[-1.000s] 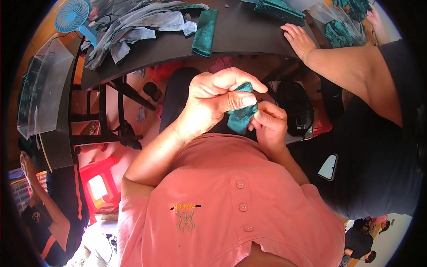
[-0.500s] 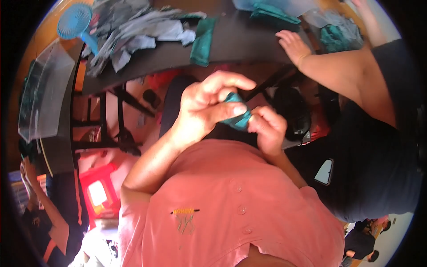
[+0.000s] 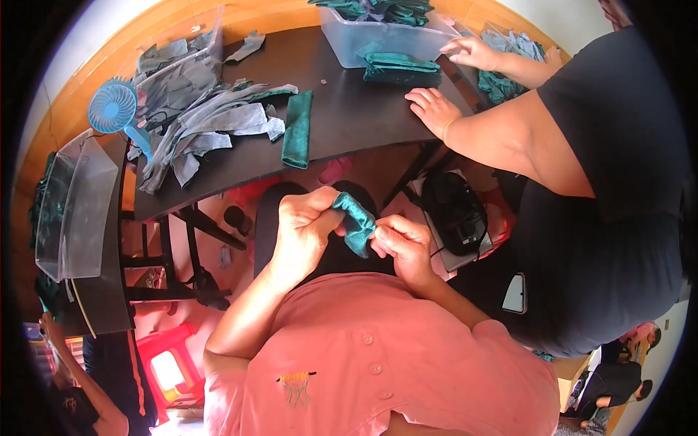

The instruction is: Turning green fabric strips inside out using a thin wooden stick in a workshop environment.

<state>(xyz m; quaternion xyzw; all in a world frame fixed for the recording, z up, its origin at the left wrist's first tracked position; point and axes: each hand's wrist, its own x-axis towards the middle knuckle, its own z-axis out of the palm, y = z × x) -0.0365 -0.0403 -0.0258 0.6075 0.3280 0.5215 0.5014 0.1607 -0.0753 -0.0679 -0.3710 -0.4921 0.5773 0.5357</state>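
Observation:
A small piece of shiny teal-green fabric (image 3: 356, 225) is stretched between my two hands, over my lap. My left hand (image 3: 304, 225) pinches its upper left part between thumb and fingers. At the fabric's right edge, my right hand (image 3: 402, 243) grips with thumb and fingertips. The cloth looks bunched and folded, and its exact shape cannot be made out. Beyond my hands, a flat folded green velvet strip (image 3: 297, 131) lies on the dark table (image 3: 349, 109), beside a heap of grey and pale cloth pieces (image 3: 211, 123).
A clear bin (image 3: 338, 40) of green cloth stands at the back, a green velvet bundle (image 3: 400, 67) before it. A blue fan (image 3: 113, 107) and a clear plastic box (image 3: 87, 211) are at left. A co-worker's hand (image 3: 436, 110) rests on the table's right edge; a phone (image 3: 515, 293) lies near their lap.
The view has tilted, showing more of the table's far side. My left index finger, extended before, has come down onto the fabric, which now hangs more opened out between my hands.

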